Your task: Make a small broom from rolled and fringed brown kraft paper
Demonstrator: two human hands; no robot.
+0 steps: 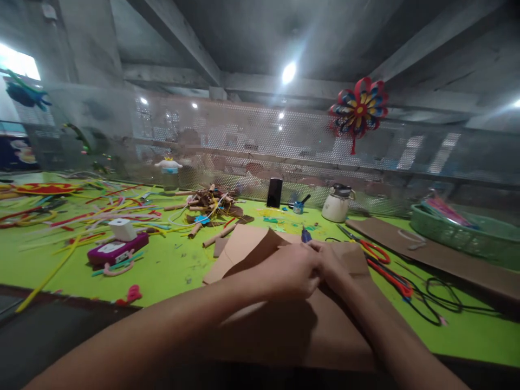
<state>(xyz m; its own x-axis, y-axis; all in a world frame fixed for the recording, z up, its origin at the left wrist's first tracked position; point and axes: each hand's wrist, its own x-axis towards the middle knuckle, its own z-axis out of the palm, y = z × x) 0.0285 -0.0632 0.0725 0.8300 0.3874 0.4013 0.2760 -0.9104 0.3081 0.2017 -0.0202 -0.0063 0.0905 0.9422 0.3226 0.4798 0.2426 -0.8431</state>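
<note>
- We see our two hands together in front of us, left hand [293,269] and right hand [326,257] touching, with the fingers bent inward. We cannot tell what is clamped between them, because the left hand covers the place.
- The brown paper [345,330] lies on the green table [170,287], directly below the hands and both forearms. It reaches beyond the hands at the far side and also toward us.
- We judge that the main relation is between the fingers and the small blue thing [306,235]. It is just past the fingertips, on the far side, and the right hand is nearer to it. We cannot tell if it is held, or what it is exactly.
- This blue thing points away from us, and its short long axis leans a little to the left.
- For the paper, we cannot fix its long axis, since the arms hide much of it. On the left, one lifted flap [260,250] stands up; its edge runs from near left to far right, toward the hands.
- To the right of the paper we find the orange scissors [376,252], apart from the hands, with blades pointing away and to the left. A black cord [441,295] lies farther right.
</note>
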